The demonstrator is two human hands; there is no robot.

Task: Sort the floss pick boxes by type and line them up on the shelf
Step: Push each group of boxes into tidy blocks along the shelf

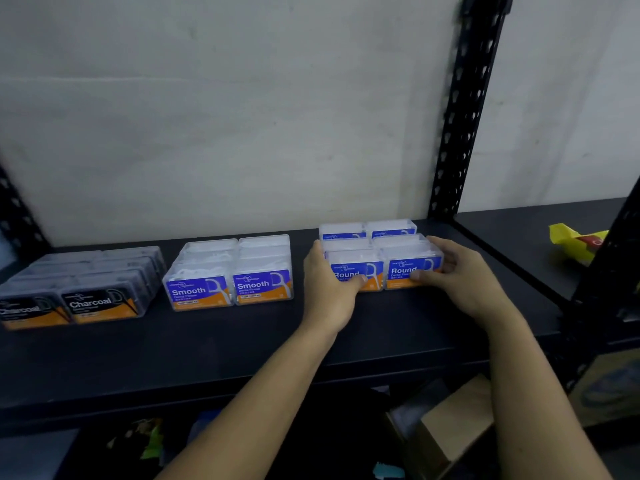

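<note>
On the black shelf [242, 341] three groups of floss pick boxes stand in rows, labels facing the camera. At about 9 o'clock from the picture's centre sit the Charcoal boxes [100, 304], dark grey, two abreast with more rows behind them. Near 6 o'clock of centre are the Smooth boxes [230, 287], clear with blue and orange labels, also two abreast and several deep. At about 4 o'clock stand the Round boxes [381, 268], two abreast in what looks like three rows, though blur makes the count unsure.

The left hand [329, 289] presses against the left end of the front Round row, its fingers [353, 280] curled over the lower label of the left box. The right hand [464, 275] cups the right end of the same row, its fingers reaching across the front of the right box. Both hands bracket the front pair between them, touching it.

At 3 o'clock, well apart on the neighbouring shelf, lies a yellow packet [575, 242]. Below the shelf, near 5 o'clock, sits a cardboard box [453, 427].
</note>
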